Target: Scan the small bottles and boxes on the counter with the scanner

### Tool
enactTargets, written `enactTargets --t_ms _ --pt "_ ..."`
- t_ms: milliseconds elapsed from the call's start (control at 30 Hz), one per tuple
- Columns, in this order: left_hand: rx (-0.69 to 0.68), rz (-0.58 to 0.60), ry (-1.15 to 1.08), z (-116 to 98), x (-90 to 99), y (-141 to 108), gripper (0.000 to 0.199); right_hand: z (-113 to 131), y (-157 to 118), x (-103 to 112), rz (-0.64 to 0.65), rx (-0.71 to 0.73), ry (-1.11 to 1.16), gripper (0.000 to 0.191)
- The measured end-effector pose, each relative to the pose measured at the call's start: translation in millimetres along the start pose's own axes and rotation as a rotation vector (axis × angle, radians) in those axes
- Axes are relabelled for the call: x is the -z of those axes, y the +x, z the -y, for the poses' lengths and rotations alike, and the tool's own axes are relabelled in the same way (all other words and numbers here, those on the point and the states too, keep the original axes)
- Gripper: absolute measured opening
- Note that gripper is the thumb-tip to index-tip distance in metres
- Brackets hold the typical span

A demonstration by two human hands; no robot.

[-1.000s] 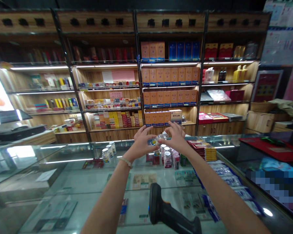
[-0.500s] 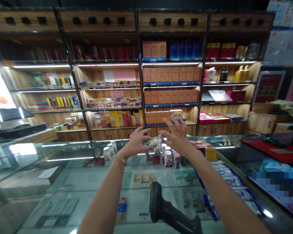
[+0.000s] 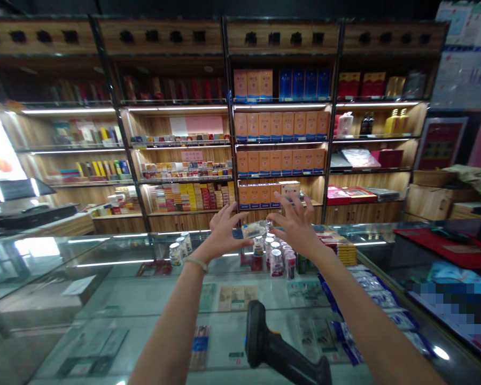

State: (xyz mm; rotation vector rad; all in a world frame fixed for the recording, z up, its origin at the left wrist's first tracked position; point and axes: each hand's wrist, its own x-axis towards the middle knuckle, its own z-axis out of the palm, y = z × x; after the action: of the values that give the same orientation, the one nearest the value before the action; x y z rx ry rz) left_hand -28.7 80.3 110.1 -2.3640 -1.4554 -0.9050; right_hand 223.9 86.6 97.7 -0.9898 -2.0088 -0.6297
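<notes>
A small clear bottle point(image 3: 253, 230) with whitish contents lies nearly level in the air above the glass counter, slightly blurred. My right hand point(image 3: 294, 220) pinches its right end between thumb and index finger, the other fingers spread. At the left end is my left hand point(image 3: 224, 231), thumb and fingers parted around the bottle without visibly closing on it. Beneath and right of the hands stand several small white-capped bottles point(image 3: 276, 262) in pink and white. A few similar bottles point(image 3: 176, 254) stand left of my left hand.
A black barcode scanner point(image 3: 260, 337) rests in front of me on the glass counter point(image 3: 152, 315). Stacked yellow-red packs point(image 3: 347, 251) and blue-white packets point(image 3: 372, 294) lie to the right. Behind are lit shelves of boxes point(image 3: 282, 161). A red mat point(image 3: 444, 246) lies far right.
The bottle has turned from a slant to nearly level and shifted slightly right. My left thumb and fingers have spread wider, and my right hand has moved slightly right.
</notes>
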Motion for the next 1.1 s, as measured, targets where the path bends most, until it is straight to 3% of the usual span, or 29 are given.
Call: enactTargets --t_ms 167,400,767,933,1100 --pt "-0.022 -0.143 0.091 -10.0 -1.6 -1.5 0.065 -5.4 0.1 -0.8 0.007 -0.031 0.006 0.022" --pt "-0.066 -0.203 0.152 -15.7 -4.1 -1.1 0.041 -7.3 -0.8 -4.0 0.014 -0.015 -0.002 0.022" --pt "-0.123 -0.267 0.270 -24.1 2.4 -7.4 0.034 -7.1 0.9 7.1 0.062 0.021 -0.011 0.019" --pt "-0.128 -0.284 0.271 -21.7 -9.4 -28.7 0.037 -1.5 -1.1 6.3 0.184 0.053 -0.015 0.023" --pt "-0.095 -0.298 0.259 -15.9 -30.4 -53.9 0.036 5.4 -7.6 -8.8 0.278 0.130 -0.041 0.026"
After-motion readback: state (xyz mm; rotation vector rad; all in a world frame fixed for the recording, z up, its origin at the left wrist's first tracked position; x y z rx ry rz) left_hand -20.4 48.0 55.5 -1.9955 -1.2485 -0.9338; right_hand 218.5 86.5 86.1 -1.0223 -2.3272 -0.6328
